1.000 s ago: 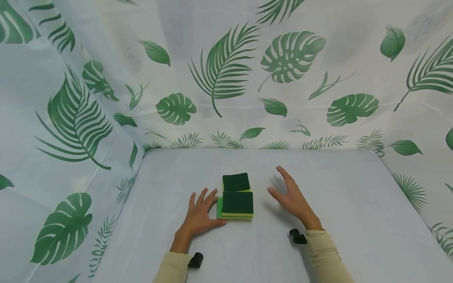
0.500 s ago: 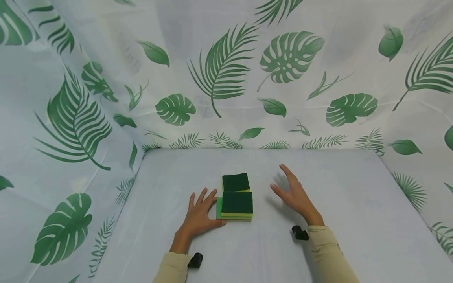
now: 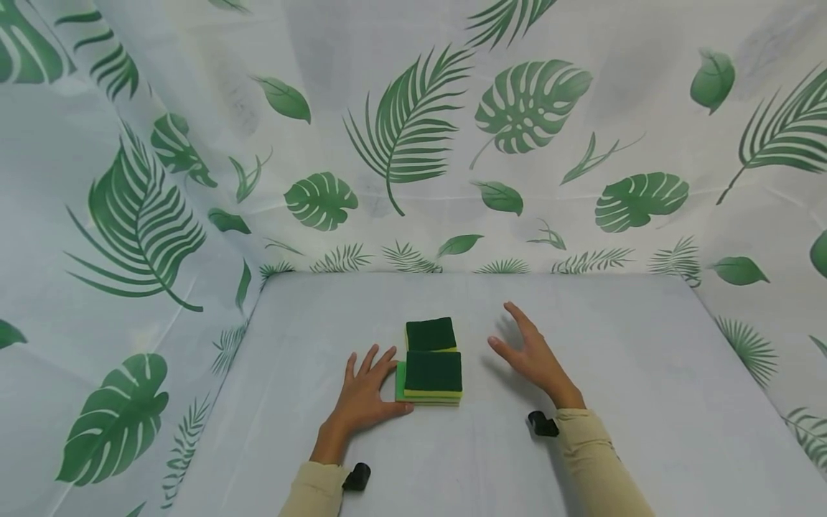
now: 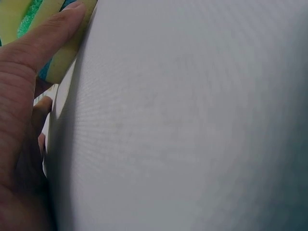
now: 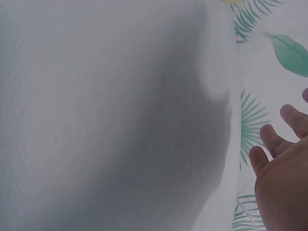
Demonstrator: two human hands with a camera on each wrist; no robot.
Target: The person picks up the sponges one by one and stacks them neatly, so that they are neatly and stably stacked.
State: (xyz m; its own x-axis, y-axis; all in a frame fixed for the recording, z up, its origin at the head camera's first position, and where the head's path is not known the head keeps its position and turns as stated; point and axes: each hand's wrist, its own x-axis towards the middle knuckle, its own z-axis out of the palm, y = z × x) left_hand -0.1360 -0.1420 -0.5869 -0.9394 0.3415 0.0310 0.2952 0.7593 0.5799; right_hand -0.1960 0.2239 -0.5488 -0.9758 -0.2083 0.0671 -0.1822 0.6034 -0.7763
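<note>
A stack of scouring sponges sits mid-table in the head view. Its top sponge (image 3: 433,372) has a dark green pad over a yellow edge, and a light green sponge (image 3: 400,380) juts out to the left beneath. Just behind lies another dark green and yellow sponge (image 3: 431,334). My left hand (image 3: 363,398) holds the lower stack at its left, thumb along the near side and index finger at the far corner. The left wrist view shows that thumb (image 4: 43,41) against yellow, green and blue layers. My right hand (image 3: 535,362), fingers extended, hovers empty to the stack's right.
A white cloth covers the table (image 3: 633,345). White curtains (image 3: 452,237) with green leaf prints rise at the back and both sides. A black wrist camera (image 3: 357,476) sits by the left cuff, another camera (image 3: 543,424) by the right.
My right hand shifted slightly right and away, then came back left towards the sponges. The left hand and sponges have stayed put.
</note>
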